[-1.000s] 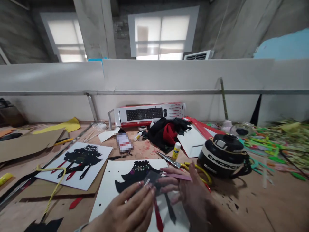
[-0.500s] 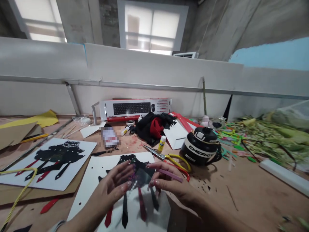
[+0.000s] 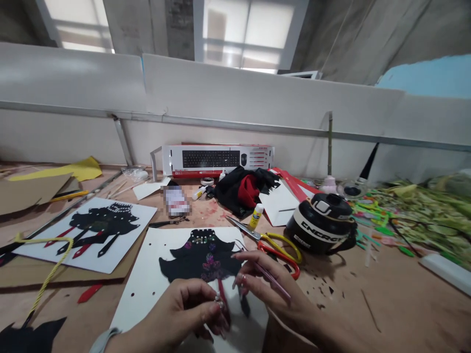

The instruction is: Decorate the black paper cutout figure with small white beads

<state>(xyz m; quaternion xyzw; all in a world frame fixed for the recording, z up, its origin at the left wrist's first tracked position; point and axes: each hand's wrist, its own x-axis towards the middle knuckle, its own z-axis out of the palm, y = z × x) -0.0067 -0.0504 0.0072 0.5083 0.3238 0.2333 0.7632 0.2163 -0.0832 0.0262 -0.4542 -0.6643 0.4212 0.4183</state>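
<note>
My left hand (image 3: 189,309) is closed in a pinch on small pearly beads (image 3: 220,301), low over the white card (image 3: 150,267). To its right, my right hand (image 3: 267,284) holds a slim pink tool that looks like tweezers (image 3: 274,282), its dark thin tips pointing up and left. Below and between the hands lies the black tiered cut-out (image 3: 180,262) on the card, with pearls along its top and pink-purple flower shapes on its body. A red strip (image 3: 222,294) hangs down from the cut-out, partly hidden by my left fingers.
A similar finished-looking piece (image 3: 103,225) lies left on cardboard. Beyond the card are scissors (image 3: 274,242), a glue stick (image 3: 256,215), a black jug (image 3: 320,223), black-and-red cloth (image 3: 239,191), a phone (image 3: 176,201) and a keyboard box (image 3: 221,159). A yellow cord (image 3: 51,272) crosses the left side.
My left hand has come down and toward me, uncovering the flower shapes, and has closed on the beads. My right hand keeps the pink tool. The view has tilted down and shifted left.
</note>
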